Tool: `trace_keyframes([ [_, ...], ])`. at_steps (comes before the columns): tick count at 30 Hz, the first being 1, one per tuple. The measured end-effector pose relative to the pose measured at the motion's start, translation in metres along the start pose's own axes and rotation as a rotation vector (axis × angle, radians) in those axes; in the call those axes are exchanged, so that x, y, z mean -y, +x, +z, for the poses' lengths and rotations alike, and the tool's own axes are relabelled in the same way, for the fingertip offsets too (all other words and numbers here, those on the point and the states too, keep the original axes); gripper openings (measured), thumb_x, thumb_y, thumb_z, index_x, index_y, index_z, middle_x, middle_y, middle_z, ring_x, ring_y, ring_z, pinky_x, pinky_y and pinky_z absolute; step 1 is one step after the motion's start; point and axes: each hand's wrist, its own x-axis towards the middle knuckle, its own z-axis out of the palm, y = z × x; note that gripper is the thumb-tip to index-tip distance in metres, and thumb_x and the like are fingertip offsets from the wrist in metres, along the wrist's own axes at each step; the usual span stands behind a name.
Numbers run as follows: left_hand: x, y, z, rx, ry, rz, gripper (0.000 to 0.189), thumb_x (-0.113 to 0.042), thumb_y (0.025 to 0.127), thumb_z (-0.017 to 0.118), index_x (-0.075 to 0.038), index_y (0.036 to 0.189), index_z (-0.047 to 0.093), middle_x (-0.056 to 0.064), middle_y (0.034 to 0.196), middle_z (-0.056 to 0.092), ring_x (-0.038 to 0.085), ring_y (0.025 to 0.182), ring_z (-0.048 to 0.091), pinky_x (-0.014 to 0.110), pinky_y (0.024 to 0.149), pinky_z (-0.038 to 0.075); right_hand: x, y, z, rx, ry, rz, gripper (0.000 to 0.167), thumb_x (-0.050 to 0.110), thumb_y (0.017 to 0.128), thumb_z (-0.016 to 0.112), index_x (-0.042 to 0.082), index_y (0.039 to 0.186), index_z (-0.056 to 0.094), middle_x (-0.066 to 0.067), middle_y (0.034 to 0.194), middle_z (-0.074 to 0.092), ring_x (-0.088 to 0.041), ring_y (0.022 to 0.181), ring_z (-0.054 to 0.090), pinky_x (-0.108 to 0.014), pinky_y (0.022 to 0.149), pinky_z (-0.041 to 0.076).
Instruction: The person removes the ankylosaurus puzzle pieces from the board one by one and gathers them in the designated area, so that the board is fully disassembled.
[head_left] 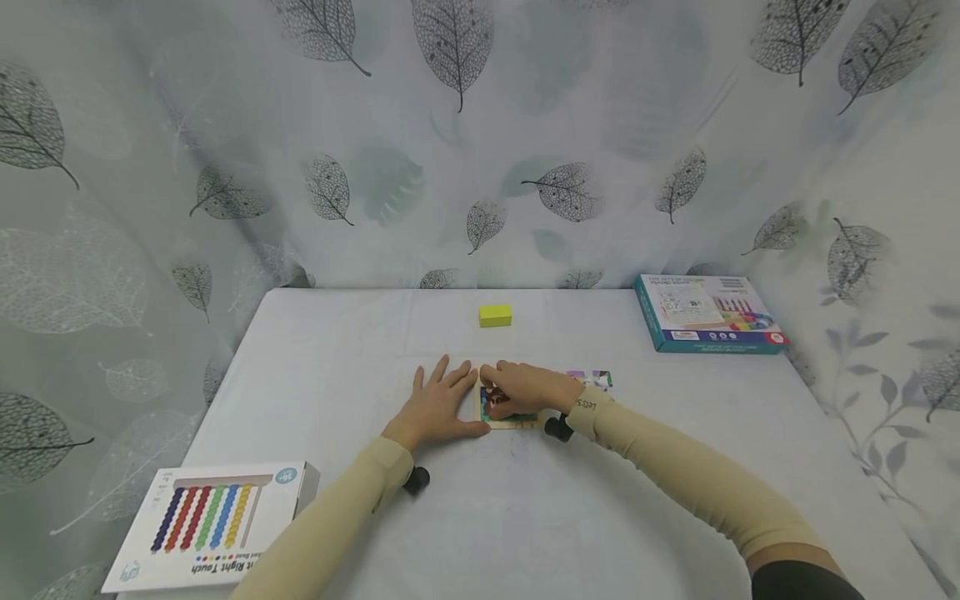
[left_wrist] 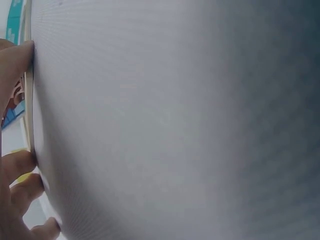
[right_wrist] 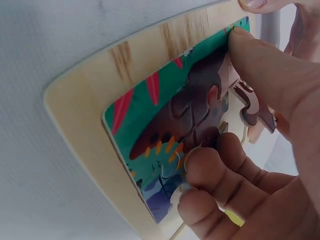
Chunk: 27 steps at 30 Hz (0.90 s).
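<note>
A wooden jigsaw puzzle (head_left: 513, 423) with a light frame lies on the white table, partly covered by the hands. Its brown and green picture (right_wrist: 165, 115) shows several fitted pieces. My left hand (head_left: 438, 408) is spread flat, its thumb and index finger touching the frame's left side; the left wrist view shows the thumb (left_wrist: 20, 57) on the frame edge. Over the puzzle, my right hand (head_left: 525, 390) has curled fingers and holds a tilted puzzle piece (right_wrist: 252, 107), raised above the board. The right thumb (right_wrist: 250, 50) covers part of this grip.
Loose puzzle pieces (head_left: 600, 379) lie behind the right wrist. A yellow block (head_left: 495, 316) stands farther back. A teal-edged box (head_left: 708, 317) is at the back right, and a white bead-toy box (head_left: 213, 521) at the front left.
</note>
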Motion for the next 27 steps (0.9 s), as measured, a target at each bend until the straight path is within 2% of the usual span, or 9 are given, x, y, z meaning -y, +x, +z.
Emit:
trace_keyframes([
  [5, 0.001, 0.001, 0.002, -0.001, 0.005, -0.004, 0.098, -0.074, 0.082, 0.064, -0.026, 0.159, 0.030, 0.000, 0.168, 0.027, 0.038, 0.159, 0.009, 0.073, 0.120, 0.011, -0.002, 0.000, 0.001, -0.004, -0.026, -0.017, 0.038, 0.039, 0.096, 0.067, 0.016, 0.120, 0.049, -0.004, 0.106, 0.056, -0.013, 0.087, 0.054, -0.032, 0.081, 0.051],
  [11, 0.001, 0.001, 0.002, -0.008, 0.000, 0.000, 0.098, -0.074, 0.081, 0.064, -0.024, 0.159, 0.032, 0.001, 0.168, 0.028, 0.039, 0.158, 0.011, 0.074, 0.119, 0.013, -0.009, 0.000, 0.003, -0.094, -0.026, -0.124, 0.027, 0.032, 0.097, 0.068, 0.012, 0.107, 0.053, -0.002, 0.100, 0.052, -0.011, 0.082, 0.048, -0.027, 0.073, 0.044],
  [19, 0.000, 0.001, 0.002, -0.015, -0.004, 0.005, 0.097, -0.073, 0.081, 0.065, -0.024, 0.158, 0.034, 0.000, 0.167, 0.029, 0.038, 0.158, 0.011, 0.073, 0.119, 0.012, -0.013, -0.001, 0.002, -0.161, 0.043, -0.213, 0.013, 0.019, 0.100, 0.063, 0.009, 0.106, 0.059, -0.003, 0.100, 0.062, -0.011, 0.085, 0.053, -0.028, 0.080, 0.050],
  [22, 0.000, 0.001, 0.003, -0.018, -0.006, 0.006, 0.097, -0.073, 0.081, 0.066, -0.023, 0.158, 0.034, 0.000, 0.167, 0.029, 0.038, 0.158, 0.011, 0.073, 0.119, 0.012, -0.013, -0.001, 0.000, -0.172, 0.077, -0.218, 0.009, 0.015, 0.101, 0.060, 0.009, 0.107, 0.060, -0.003, 0.099, 0.064, -0.010, 0.084, 0.054, -0.027, 0.080, 0.051],
  [27, 0.001, 0.002, 0.003, -0.005, 0.008, 0.000, 0.098, -0.075, 0.081, 0.064, -0.022, 0.159, 0.033, 0.000, 0.168, 0.027, 0.038, 0.159, 0.010, 0.073, 0.120, 0.012, -0.014, -0.008, -0.006, -0.164, 0.131, -0.163, 0.016, 0.016, 0.102, 0.059, 0.007, 0.116, 0.059, -0.002, 0.100, 0.066, -0.009, 0.084, 0.057, -0.027, 0.080, 0.052],
])
